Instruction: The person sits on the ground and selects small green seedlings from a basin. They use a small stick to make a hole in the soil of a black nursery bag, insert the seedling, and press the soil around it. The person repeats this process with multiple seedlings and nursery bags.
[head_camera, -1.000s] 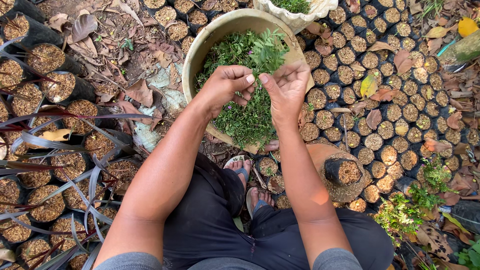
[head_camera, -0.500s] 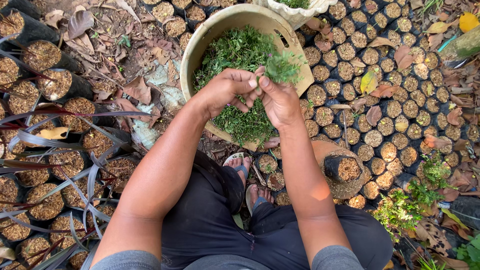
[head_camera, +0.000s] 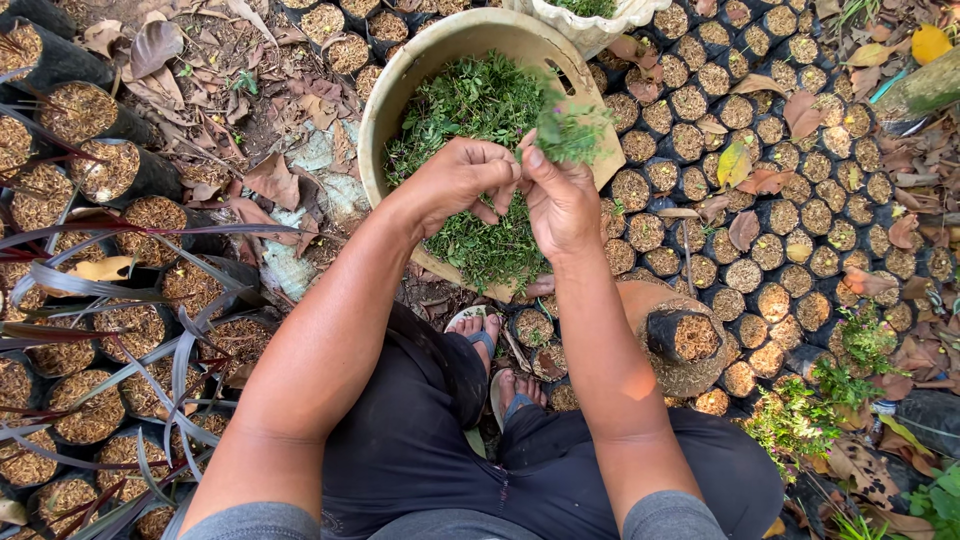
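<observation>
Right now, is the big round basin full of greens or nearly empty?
Partly full. The basin holds a thick bed of green sprigs across its floor, but its inner wall shows bare above them.

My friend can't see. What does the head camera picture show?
Two bare hands meet over a round tan tub of green cuttings; the right hand pinches a leafy sprig, the left hand touching it. Rows of small black soil-filled bags surround the seated person.

Both hands (head_camera: 515, 190) pinch a green sprig (head_camera: 568, 130); bucket (head_camera: 400, 75) beneath
</observation>
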